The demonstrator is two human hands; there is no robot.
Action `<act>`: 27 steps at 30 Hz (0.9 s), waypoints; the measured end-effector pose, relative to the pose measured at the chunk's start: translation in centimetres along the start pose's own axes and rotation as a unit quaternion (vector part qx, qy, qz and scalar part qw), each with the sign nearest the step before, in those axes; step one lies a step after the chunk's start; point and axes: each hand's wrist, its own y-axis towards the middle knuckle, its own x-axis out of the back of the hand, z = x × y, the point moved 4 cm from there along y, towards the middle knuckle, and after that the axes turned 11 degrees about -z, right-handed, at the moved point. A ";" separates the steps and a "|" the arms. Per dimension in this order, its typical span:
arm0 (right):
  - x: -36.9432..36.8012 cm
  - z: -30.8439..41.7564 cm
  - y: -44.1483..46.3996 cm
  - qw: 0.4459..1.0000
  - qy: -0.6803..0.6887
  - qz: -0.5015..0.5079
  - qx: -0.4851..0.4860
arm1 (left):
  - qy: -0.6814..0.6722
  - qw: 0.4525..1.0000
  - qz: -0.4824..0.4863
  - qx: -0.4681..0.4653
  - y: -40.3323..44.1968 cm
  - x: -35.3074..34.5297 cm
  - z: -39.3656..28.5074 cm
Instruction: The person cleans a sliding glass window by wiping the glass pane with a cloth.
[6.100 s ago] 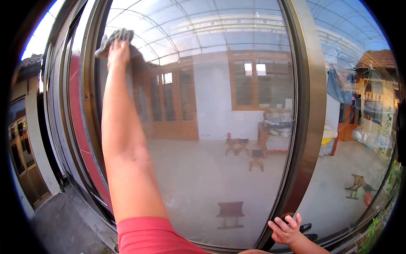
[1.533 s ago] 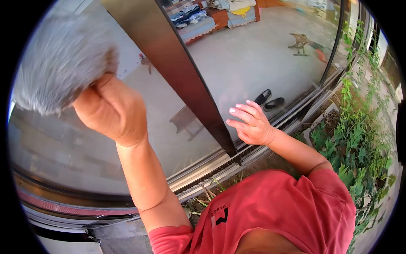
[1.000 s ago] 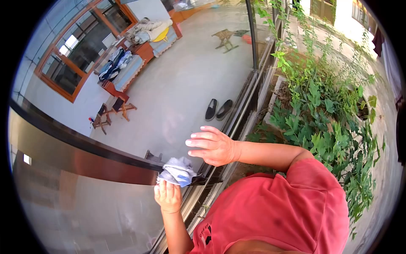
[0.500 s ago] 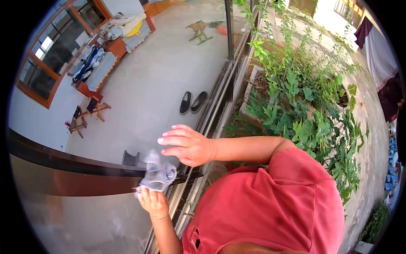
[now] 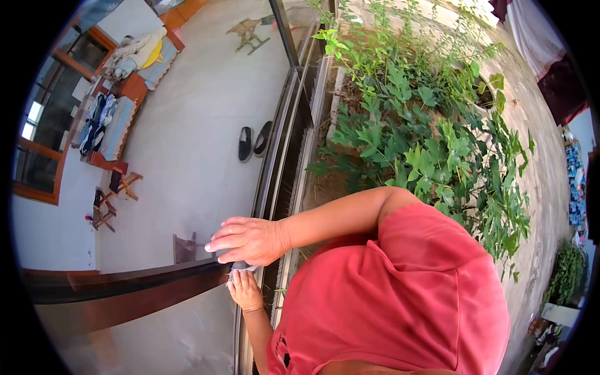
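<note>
A small greyish-white cloth, bunched up, lies at the end of the dark door rail. My left hand has its fingers closed on this cloth from below. Just above it, my right hand reaches across with fingers stretched out and slightly apart. It covers part of the cloth and the rail's end; whether its palm touches the cloth cannot be told. Beside both hands runs the long dark door frame with its metal tracks.
Black shoes stand on the pale floor inside, behind glass. Folding stools and a cloth-covered bench are by the wall. Leafy plants grow in a bed at the right. A dark object stands near the rail.
My right hand has moved down toward the left hand, and the cloth, spread more openly before, is now mostly covered between them. The view has shifted, moving the room leftward in the picture.
</note>
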 end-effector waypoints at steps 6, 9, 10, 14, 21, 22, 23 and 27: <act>-1.3 0.1 0.5 0.998 0.046 0.025 0.016 | 0.005 1.000 -0.006 -0.004 -1.7 -2.4 -1.3; -2.3 0.5 0.4 0.998 0.049 0.031 0.032 | 0.002 0.998 0.063 0.032 -2.8 -3.6 -1.7; -2.6 0.6 0.2 0.997 0.058 0.040 0.027 | 0.000 0.998 0.048 0.038 -3.3 -4.0 -1.7; -3.0 0.9 -0.3 0.996 0.067 0.053 0.027 | -0.017 0.993 0.115 0.034 -2.4 -2.2 -0.4; -2.0 -0.3 0.5 0.998 0.067 -0.006 0.010 | 0.174 0.973 -0.147 0.018 8.3 11.8 6.2; -1.4 -0.3 1.2 0.997 0.061 -0.045 0.002 | 0.187 0.965 -0.185 0.014 10.4 14.2 7.3; -0.9 -0.3 1.6 0.995 0.056 -0.084 -0.006 | 0.199 0.954 -0.222 0.011 12.2 16.5 8.3; -0.3 -0.6 2.6 0.989 0.087 -0.106 -0.047 | 0.144 0.925 -0.345 0.062 16.0 21.0 10.0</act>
